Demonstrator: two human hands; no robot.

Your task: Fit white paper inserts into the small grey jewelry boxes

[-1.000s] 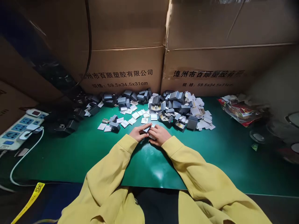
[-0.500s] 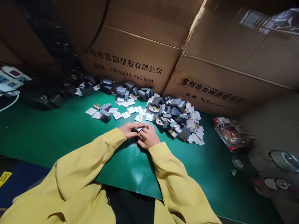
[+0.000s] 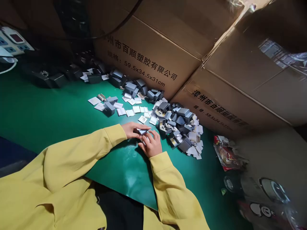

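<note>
My left hand (image 3: pixel 131 130) is closed on a small grey box (image 3: pixel 142 131), its fingers stretched along the far side and its thumb on the near side. Close against it, my right hand (image 3: pixel 153 144) curls its fingers round a small white piece (image 3: pixel 145 139) just below the box. The fingers hide much of both pieces. Just beyond the hands a square white insert (image 3: pixel 142 119) lies on the green table (image 3: pixel 69 118). To the right is a heap of small grey boxes (image 3: pixel 184 128), some with their lids up, mixed with white folded inserts (image 3: pixel 195 137).
Further grey boxes (image 3: pixel 130 88) and flat white cards (image 3: pixel 130 113) lie along the back, before large cardboard cartons (image 3: pixel 144 44). A power strip (image 3: pixel 14 41) is at the far left. On the right are a red snack bag (image 3: pixel 226 153) and a clear jar (image 3: pixel 273 190).
The view has tilted, so the scene appears turned clockwise. My right fingers have lifted and spread slightly, and a white piece now shows under them. My left hand keeps its hold on the box.
</note>
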